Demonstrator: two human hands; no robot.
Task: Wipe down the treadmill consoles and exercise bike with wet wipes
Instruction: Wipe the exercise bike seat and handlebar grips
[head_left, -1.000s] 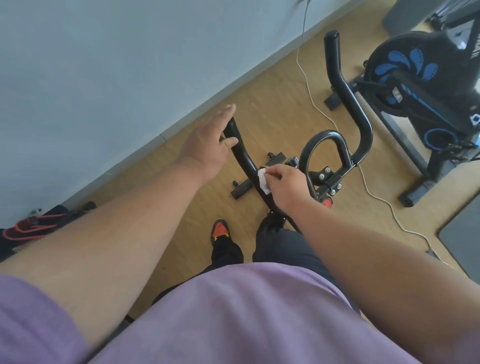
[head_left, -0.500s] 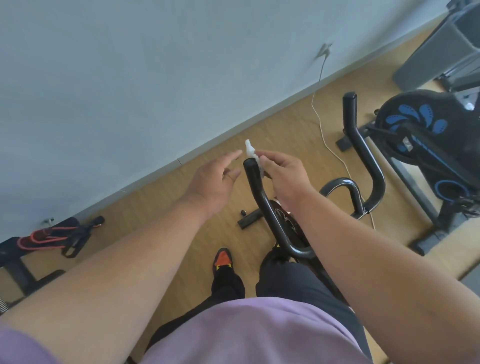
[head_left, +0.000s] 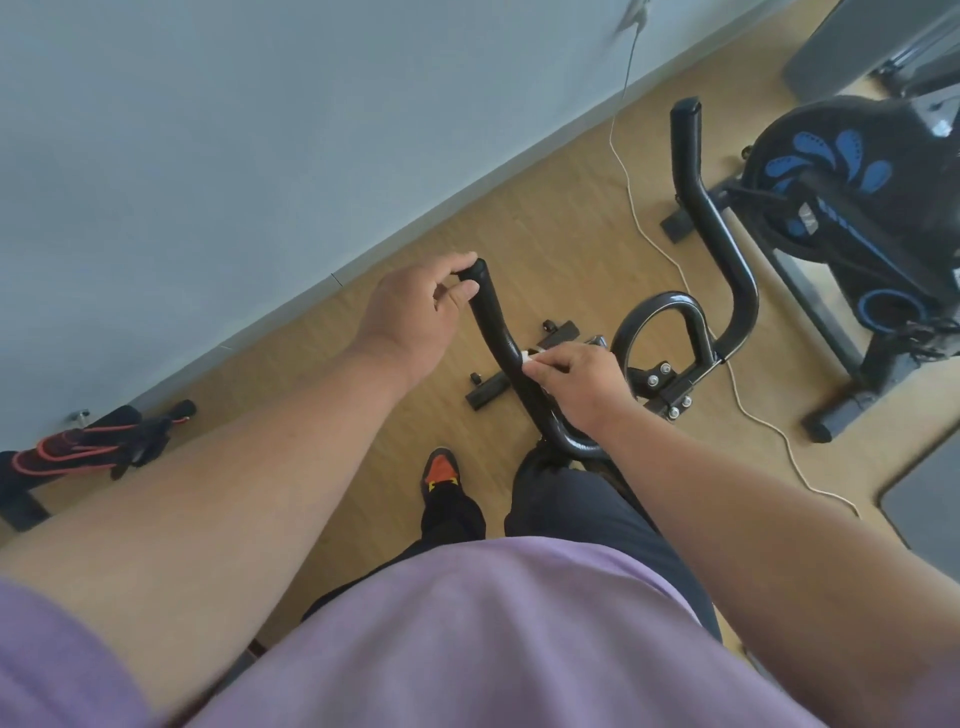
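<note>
I stand over a black exercise bike with its curved handlebars below me. My left hand (head_left: 415, 317) pinches the top end of the left handlebar (head_left: 493, 322) between thumb and fingers. My right hand (head_left: 576, 384) presses a small white wet wipe (head_left: 529, 358) against the lower bend of that same bar; most of the wipe is hidden under my fingers. The right handlebar (head_left: 711, 218) rises free to the right, and a looped centre grip (head_left: 660, 332) sits between the two bars.
A second bike with a black and blue flywheel cover (head_left: 836, 171) stands at the right. A white cable (head_left: 644, 228) runs from the wall across the wooden floor. Black and red gear (head_left: 93, 441) lies at the left by the wall. A grey mat (head_left: 924, 499) is at the right edge.
My right hand slid the wipe from the tip of the left handlebar down to its lower bend. My left hand closed on the bar's top end.
</note>
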